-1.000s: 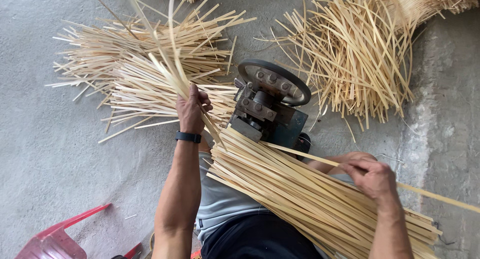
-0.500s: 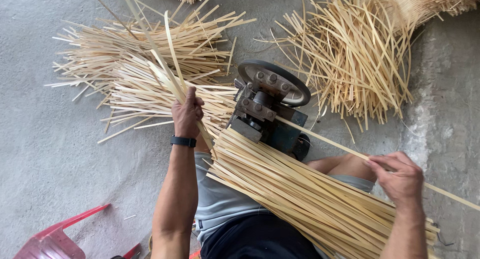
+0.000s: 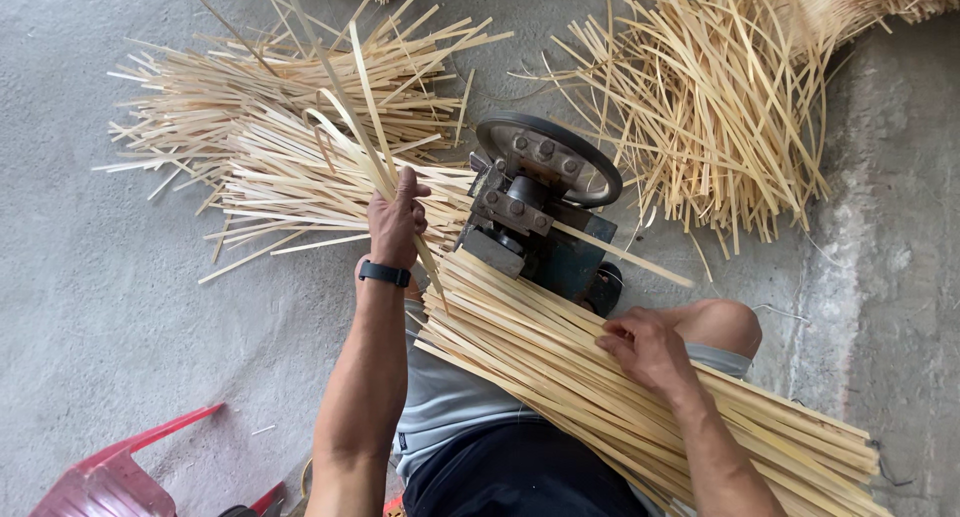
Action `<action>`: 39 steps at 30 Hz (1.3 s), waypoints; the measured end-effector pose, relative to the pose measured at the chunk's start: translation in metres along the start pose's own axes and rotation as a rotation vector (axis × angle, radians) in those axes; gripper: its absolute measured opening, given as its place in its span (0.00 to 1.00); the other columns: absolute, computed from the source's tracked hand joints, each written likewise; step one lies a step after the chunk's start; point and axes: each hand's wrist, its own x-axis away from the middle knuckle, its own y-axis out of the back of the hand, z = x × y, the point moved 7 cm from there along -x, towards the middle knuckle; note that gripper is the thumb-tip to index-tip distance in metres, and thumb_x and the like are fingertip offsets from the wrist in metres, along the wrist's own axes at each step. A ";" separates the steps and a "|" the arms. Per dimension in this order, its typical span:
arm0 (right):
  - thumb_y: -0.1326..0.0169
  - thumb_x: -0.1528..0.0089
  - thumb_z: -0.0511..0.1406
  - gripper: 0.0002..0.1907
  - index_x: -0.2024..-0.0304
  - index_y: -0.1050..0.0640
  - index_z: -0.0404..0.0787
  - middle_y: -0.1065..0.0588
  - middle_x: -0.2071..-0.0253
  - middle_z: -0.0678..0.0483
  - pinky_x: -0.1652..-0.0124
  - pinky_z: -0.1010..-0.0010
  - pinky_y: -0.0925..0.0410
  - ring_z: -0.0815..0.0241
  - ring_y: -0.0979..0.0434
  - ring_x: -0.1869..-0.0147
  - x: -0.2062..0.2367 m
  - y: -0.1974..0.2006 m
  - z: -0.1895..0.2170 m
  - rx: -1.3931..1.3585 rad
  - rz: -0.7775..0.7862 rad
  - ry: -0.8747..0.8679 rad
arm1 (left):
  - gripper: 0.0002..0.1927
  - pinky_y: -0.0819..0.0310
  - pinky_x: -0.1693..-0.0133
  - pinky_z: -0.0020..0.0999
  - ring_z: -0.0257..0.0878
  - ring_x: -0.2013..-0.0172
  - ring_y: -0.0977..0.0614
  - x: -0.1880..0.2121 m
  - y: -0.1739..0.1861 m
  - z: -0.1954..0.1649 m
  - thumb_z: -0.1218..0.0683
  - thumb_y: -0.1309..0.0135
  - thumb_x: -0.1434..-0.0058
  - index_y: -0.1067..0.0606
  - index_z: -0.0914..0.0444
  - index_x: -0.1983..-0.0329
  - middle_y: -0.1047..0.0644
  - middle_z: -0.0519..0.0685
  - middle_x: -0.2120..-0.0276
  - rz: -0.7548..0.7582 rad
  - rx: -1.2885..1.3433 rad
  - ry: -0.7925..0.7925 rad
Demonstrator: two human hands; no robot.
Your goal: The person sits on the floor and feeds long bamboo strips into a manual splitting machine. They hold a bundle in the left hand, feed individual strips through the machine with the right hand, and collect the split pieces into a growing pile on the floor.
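The left hand is closed around a few thin bamboo strips that curve up and away from it, just left of the machine. The right hand rests on the bundle of long strips lying across the person's lap, fingers curled onto the top ones (whether it pinches a single strip is hard to tell). The bundle's near end touches the machine's base. Loose strips lie in a left pile and a right pile on the concrete floor.
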 end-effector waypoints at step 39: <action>0.39 0.39 0.37 0.08 0.60 0.16 0.41 0.18 0.60 0.50 0.53 0.59 0.25 0.53 0.18 0.54 -0.003 0.032 0.022 0.187 -0.338 0.396 | 0.17 0.40 0.82 0.21 0.26 0.81 0.32 0.028 0.002 -0.018 0.44 0.41 0.35 0.26 0.62 0.60 0.20 0.49 0.70 0.000 -0.018 -0.042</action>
